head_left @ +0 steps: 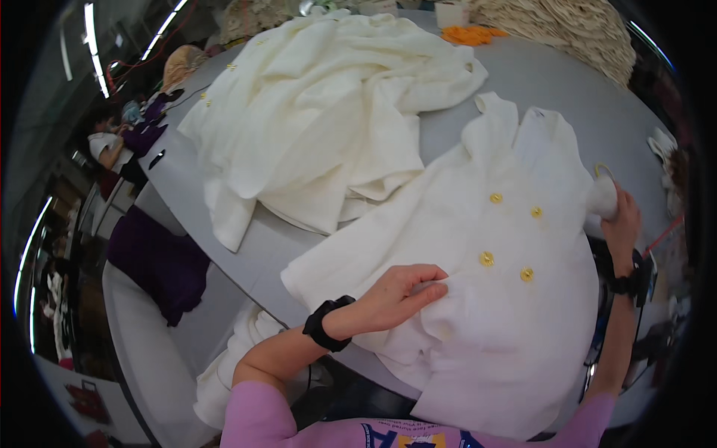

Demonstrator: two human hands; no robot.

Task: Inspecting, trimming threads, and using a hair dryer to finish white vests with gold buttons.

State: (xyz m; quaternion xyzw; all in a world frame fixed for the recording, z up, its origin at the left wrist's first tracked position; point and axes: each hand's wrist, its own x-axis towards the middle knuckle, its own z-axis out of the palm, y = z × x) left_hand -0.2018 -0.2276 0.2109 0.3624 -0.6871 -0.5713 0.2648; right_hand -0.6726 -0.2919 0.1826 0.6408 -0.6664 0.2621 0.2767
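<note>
A white double-breasted jacket (515, 321) with gold buttons (487, 258) lies spread in front of me, its lower part hanging over the near table edge. My left hand (399, 295) pinches a bit of its front between thumb and fingers, left of the buttons. At the jacket's right side, my right hand (621, 224) closes around a white rounded piece (602, 197) with a thin yellow loop at its top. Whether that piece belongs to the jacket I cannot tell. Further back, a heap of white garments (321, 112) with small gold buttons rests on the table.
The grey table (538, 75) has a bent-looking rim. A stack of beige fabric (560, 30) and an orange cloth (470, 35) lie at its far side. Left of the table are a purple cloth (160, 261) and a rolled white fabric (231, 366). Another person (110, 145) works at far left.
</note>
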